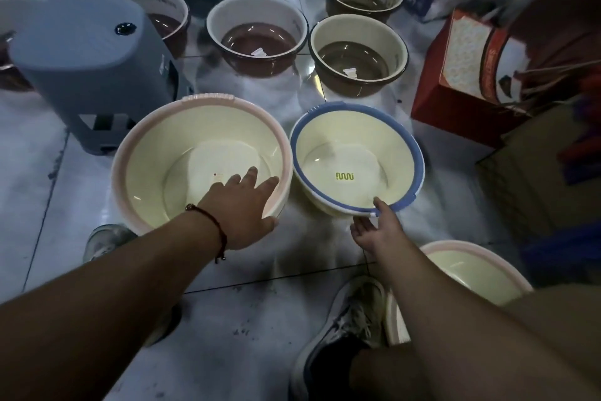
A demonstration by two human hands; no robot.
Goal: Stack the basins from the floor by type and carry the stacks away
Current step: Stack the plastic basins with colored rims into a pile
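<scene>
A large cream basin with a pink rim (156, 153) stands on the floor at centre left. My left hand (242, 205) grips its near right rim, fingers inside and thumb outside. Beside it on the right sits a smaller cream basin with a blue rim (344, 147), tilted up at its near edge. My right hand (377, 225) pinches that near rim, thumb on top and fingers underneath. Another pink-rimmed cream basin (461, 264) lies by my right leg at lower right. Several brown and dark basins with white interiors, such as one brown basin (257, 36), stand in rows farther back.
A grey plastic stool (84, 59) stands at the left behind the pink basin. A red box (455, 75) and a cardboard carton (520, 173) crowd the right side. My shoe (344, 329) is on the tiled floor at bottom centre.
</scene>
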